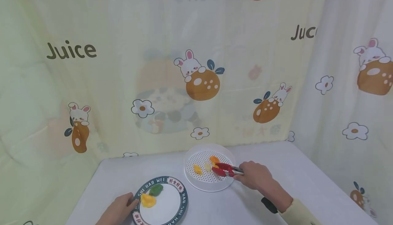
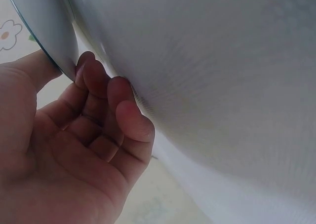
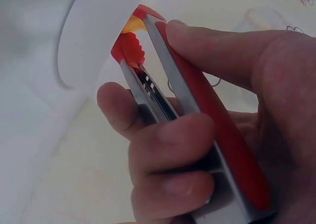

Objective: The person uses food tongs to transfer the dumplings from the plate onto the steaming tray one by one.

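At the lower left, my left hand [image 1: 118, 208] pinches the rim of a round plate [image 1: 184, 201] with a dark green border, thumb on top and fingers beneath. On this plate lie a yellow dumpling-like piece [image 1: 148, 200] and a green one [image 1: 156, 190]. My right hand [image 1: 254, 174] grips red-tipped metal tongs [image 3: 197, 95] by their handles. The tongs' tips reach into a white perforated steamer tray [image 1: 208, 186], around or against a yellow piece [image 3: 133, 24], partly hidden. Near them in the tray are an orange piece [image 1: 214, 159], a cream piece [image 1: 207, 167] and another yellow piece [image 1: 198, 169].
A white-covered table [image 1: 245, 208] carries the plate and the tray, with the tray farther back and to the right. Behind and at both sides hang pale curtains [image 1: 116, 81] printed with rabbits, fruit and flowers. A dark band [image 1: 269, 205] sits at my right wrist.
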`<state>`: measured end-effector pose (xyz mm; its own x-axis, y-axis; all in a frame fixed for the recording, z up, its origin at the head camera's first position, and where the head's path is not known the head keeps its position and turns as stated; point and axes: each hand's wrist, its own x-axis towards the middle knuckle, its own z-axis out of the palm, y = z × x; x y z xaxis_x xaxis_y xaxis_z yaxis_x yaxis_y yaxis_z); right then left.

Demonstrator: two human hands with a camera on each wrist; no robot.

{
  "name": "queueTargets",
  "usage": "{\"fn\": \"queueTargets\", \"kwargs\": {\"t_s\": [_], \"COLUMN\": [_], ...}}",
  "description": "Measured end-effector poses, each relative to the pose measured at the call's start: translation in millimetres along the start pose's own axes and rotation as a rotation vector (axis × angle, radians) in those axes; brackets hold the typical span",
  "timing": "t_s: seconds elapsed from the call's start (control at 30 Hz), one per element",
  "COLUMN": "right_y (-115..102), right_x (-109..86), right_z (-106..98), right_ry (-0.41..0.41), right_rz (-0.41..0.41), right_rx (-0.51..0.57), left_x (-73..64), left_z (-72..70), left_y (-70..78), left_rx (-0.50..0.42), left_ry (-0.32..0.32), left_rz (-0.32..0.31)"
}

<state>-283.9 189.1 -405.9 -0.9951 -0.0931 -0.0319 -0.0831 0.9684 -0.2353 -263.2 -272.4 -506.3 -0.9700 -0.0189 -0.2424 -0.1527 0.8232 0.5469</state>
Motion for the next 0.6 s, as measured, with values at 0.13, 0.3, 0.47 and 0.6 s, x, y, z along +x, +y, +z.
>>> {"fn": "queueTargets", "kwargs": {"t_s": [0.13, 0.3, 0.47, 0.6], "right_y": [-1.0, -1.4, -2.6, -2.8], "right_x": [1.9, 4.0, 4.0, 1.9], "right_z": [2.2, 5.9, 6.8, 6.6], "right_ry": [-0.012, -0.016, -0.017, -0.016], "right_rz": [0.013, 0.025, 0.034, 0.034], "right_rx": [-0.003, -0.023, -0.025, -0.025], "left_x": [0.8, 0.5, 0.2, 0.1], "left_z": [0.5, 0.4, -0.4, -0.5], "left_y": [-0.4, -0.2, 1.6, 2.0], "left_rx": [-0.001, -0.007, -0.001, 0.000], "left_ry": [-0.001, -0.005, -0.008, -0.009], "left_rz": [-0.005, -0.011, -0.022, -0.024]}}
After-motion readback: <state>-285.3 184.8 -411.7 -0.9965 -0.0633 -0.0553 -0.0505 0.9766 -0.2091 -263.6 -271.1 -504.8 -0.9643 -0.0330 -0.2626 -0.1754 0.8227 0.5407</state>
